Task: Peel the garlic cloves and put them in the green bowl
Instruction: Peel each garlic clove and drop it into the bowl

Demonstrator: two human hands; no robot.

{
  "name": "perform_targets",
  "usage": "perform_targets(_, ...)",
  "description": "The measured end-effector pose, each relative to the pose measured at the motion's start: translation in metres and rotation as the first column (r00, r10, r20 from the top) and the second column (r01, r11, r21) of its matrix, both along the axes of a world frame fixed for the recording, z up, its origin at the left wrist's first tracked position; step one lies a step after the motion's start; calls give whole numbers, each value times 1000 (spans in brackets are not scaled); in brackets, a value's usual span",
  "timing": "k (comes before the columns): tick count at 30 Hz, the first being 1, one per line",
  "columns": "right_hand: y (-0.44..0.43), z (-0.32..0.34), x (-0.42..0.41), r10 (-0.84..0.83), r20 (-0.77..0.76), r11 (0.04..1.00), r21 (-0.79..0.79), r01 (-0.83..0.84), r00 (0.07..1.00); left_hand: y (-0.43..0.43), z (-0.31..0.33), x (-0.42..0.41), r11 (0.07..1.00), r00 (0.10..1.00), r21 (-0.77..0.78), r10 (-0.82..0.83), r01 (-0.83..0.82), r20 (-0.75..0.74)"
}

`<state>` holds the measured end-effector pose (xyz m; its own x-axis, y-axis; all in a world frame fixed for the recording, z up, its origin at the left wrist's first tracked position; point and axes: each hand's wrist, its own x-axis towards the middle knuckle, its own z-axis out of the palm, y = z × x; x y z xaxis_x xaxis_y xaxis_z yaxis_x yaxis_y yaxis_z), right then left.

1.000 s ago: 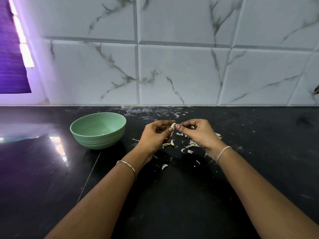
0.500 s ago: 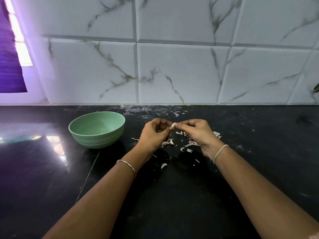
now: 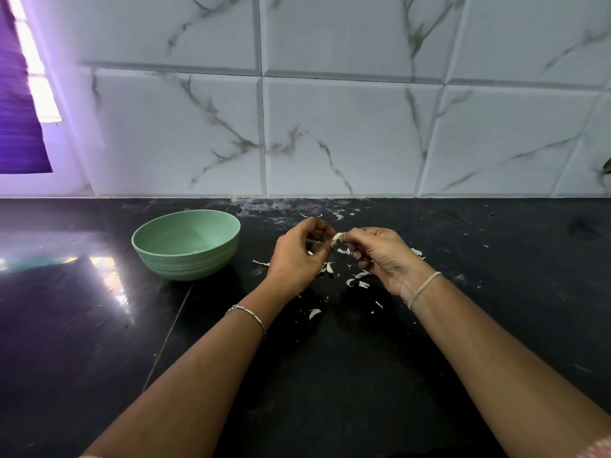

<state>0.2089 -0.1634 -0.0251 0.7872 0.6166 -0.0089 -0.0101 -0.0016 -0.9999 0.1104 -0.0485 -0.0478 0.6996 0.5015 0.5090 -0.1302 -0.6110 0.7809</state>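
A small pale garlic clove [image 3: 337,237] is pinched between the fingertips of both hands above the black counter. My left hand [image 3: 299,259] holds it from the left with curled fingers. My right hand [image 3: 380,257] pinches it from the right. The green bowl [image 3: 186,244] stands upright on the counter to the left of my left hand, about a hand's width away. A few small pale pieces lie at its bottom. White garlic skins [image 3: 358,279] lie scattered on the counter under and around both hands.
The black counter [image 3: 330,375] runs back to a white marble-tiled wall [image 3: 330,127]. A bright glare lies on the counter at the left [image 3: 109,279]. A purple blind [image 3: 16,110] hangs at the far left.
Both hands have stayed together on the clove, shifting slightly as the fingers work at its skin. The bowl and the skins have not moved.
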Motion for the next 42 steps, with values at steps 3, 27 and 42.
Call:
perform_targets(3, 0, 0, 0, 0, 12, 1000, -3, 0, 1000, 1, -1, 1, 1000, 1000, 7, 17, -17, 3)
perform_targets(27, 1, -4, 4, 175, -169, 978, 147, -150, 970, -2, 1, -2, 970, 980, 143, 201, -197, -14)
perform_targets(42, 2, -5, -11, -31, 273, 999, 19, 27, 961, -5, 1, -5, 914, 952, 303, 300, -269, -62)
